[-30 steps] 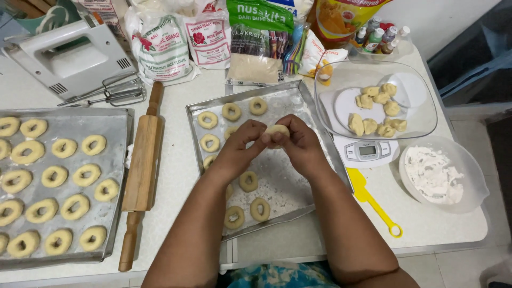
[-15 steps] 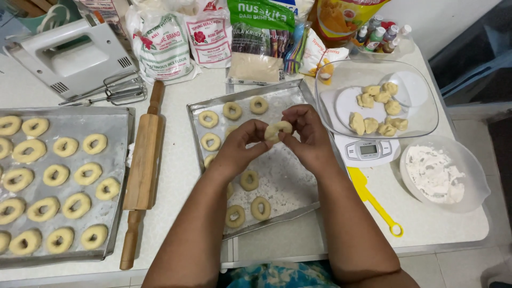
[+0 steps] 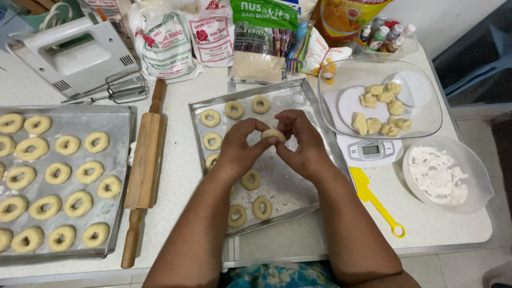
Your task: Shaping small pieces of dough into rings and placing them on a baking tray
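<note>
The person is shaping a small piece of dough point(image 3: 273, 134) into a ring, pinching it between the fingertips of the left hand point(image 3: 240, 149) and the right hand point(image 3: 304, 146), both closed lightly around it. It is hovering above the middle baking tray point(image 3: 298, 184); by my judgement, the next move is calling for a gentle stretch of the hole and an open spot among the rings.

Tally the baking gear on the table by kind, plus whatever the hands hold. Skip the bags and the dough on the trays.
Metal trays: 2
Bowls: 2
Rolling pin: 1
Hand mixer, beaters counted with it: 1
Kitchen scale: 1
Yellow spatula: 1
Dough piece, held in both hands: 1
Total: 9
</note>
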